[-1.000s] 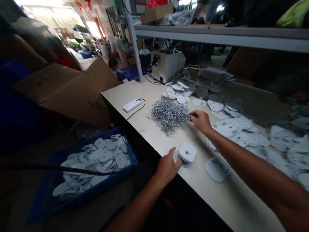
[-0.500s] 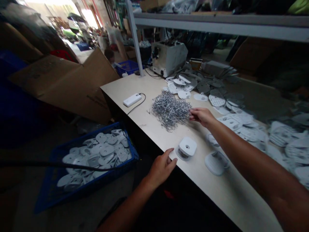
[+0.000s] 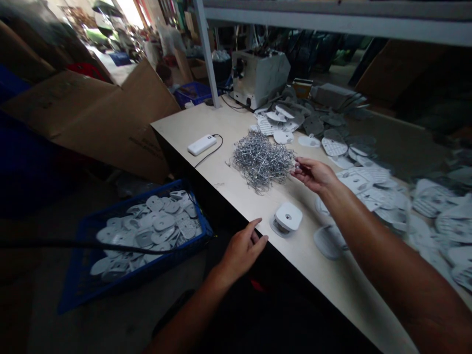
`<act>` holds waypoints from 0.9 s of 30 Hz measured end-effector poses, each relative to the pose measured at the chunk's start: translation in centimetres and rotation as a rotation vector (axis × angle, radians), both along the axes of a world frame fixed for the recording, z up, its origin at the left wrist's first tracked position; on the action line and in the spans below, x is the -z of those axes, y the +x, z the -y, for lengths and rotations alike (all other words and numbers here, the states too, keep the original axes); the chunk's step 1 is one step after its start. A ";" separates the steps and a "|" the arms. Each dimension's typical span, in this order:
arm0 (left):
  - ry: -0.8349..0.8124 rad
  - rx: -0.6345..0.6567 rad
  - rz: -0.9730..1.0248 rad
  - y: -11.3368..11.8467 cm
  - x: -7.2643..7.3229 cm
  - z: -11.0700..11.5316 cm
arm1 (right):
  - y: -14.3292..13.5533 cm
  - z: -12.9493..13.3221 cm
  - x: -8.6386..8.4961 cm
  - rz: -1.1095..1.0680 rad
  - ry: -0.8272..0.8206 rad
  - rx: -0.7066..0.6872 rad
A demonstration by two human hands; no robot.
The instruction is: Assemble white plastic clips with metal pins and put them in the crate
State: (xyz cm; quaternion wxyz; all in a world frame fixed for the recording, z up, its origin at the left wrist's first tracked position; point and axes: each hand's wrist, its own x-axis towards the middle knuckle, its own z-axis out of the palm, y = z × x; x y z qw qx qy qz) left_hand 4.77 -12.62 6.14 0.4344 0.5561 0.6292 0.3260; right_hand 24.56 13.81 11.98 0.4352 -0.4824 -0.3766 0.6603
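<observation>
Neighbouring two hands: one metal heap, one white assembly.

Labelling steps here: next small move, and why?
Probably the right hand picking from the metal pin pile: it is at the pile's right edge, any grip unclear. The left hand is open beside the nearest white part, apart from it.

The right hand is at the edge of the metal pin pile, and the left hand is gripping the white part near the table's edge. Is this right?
Not quite: the left hand is not gripping the white part; it is open, with a gap between, as the head view shows. The right hand is at the edge of the metal pin pile.
</observation>
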 end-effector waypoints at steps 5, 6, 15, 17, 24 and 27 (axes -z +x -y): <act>0.173 0.101 -0.145 0.3 -0.8 -3.2 | 3.7 5.8 2.7 0.059 -0.090 -0.012; 0.205 0.138 -0.170 0.6 -0.7 -4.1 | 4.6 7.0 3.2 0.066 -0.093 -0.006; 0.219 0.181 0.006 6.4 1.5 -6.4 | 10.9 15.9 3.3 0.068 -0.095 0.118; 0.204 0.114 0.094 6.7 1.1 -5.0 | 11.1 17.9 2.6 0.083 -0.055 0.096; -0.063 0.266 0.400 6.2 -1.5 0.3 | 7.2 24.0 2.3 -0.105 -0.187 0.025; -0.065 0.288 0.340 6.0 -1.6 0.6 | 5.4 25.4 2.9 -0.169 -0.228 0.002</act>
